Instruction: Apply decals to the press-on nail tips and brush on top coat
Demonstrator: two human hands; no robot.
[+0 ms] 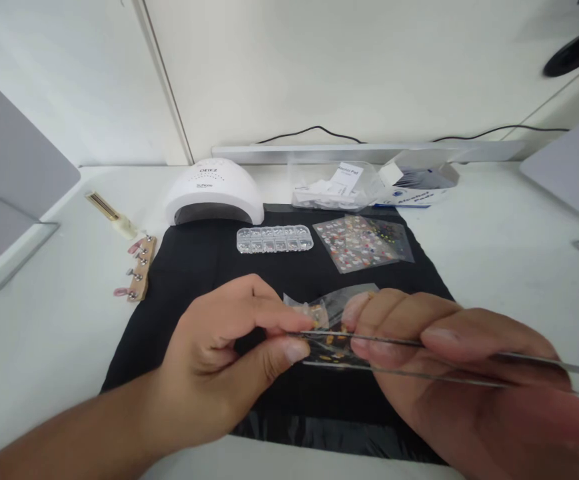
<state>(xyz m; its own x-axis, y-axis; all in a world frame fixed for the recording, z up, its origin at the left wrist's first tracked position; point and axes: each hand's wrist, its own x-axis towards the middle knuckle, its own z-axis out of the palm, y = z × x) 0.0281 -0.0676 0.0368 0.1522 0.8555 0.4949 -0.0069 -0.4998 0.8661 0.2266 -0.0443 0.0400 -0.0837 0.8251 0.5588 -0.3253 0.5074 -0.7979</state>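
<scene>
My left hand (239, 353) pinches a clear sticker sheet (332, 337) with orange-yellow designs between thumb and index finger. From the right, my right hand (419, 340) is closed round a pair of long metal tweezers (399, 341). Its fingertips also touch the right side of the sheet. The two thin arms of the tweezers cross in front of the sheet. Their far end lies close to my left thumb, and I cannot tell whether it grips anything. A small pale translucent piece (314, 313) shows by my left index fingertip. Fingers cover part of the sheet.
Behind my hands, a clear compartment case (275, 240) and more sticker sheets (364, 243) lie on a black cloth (194, 267). Farther back are a white nail lamp (214, 190), a clear container (334, 187) and an alcohol pad box (416, 187). A nail tip stand (142, 270) and brush bottle (112, 215) sit left.
</scene>
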